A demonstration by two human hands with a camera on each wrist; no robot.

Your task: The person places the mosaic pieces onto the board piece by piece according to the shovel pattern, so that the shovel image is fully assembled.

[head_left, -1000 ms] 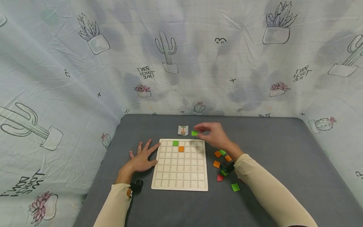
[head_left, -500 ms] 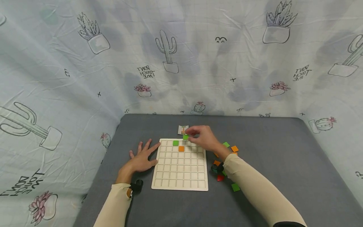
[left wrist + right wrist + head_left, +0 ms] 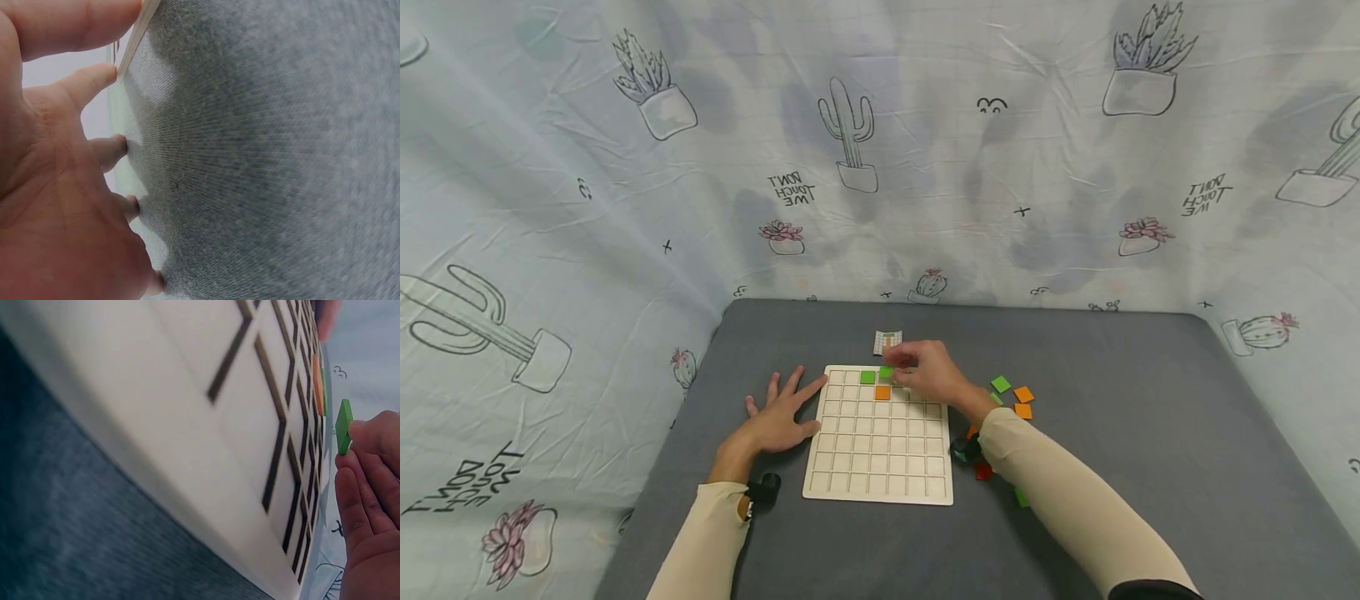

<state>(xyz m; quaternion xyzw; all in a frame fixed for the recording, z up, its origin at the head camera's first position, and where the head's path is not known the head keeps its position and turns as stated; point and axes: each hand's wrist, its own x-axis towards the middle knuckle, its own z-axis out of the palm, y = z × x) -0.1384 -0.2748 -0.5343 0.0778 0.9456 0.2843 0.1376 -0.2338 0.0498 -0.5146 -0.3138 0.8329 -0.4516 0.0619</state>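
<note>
Thumb and fingers of my right hand pinch a green square tile close over the top row of a pale wooden grid board. In the head view that tile overlaps the cell just right of another green tile set in the top row. An orange tile sits one row lower. My left hand rests with fingers spread at the board's left edge, its thumb and index finger touching the rim in the left wrist view.
A small printed pattern card lies beyond the board. Loose green tiles, orange tiles and a red piece lie to the right, partly hidden by my right forearm. A patterned curtain rises behind the grey table.
My right hand has moved left and nearer, bringing the green tile from beyond the board to over its top row. The left hand has stayed in place.
</note>
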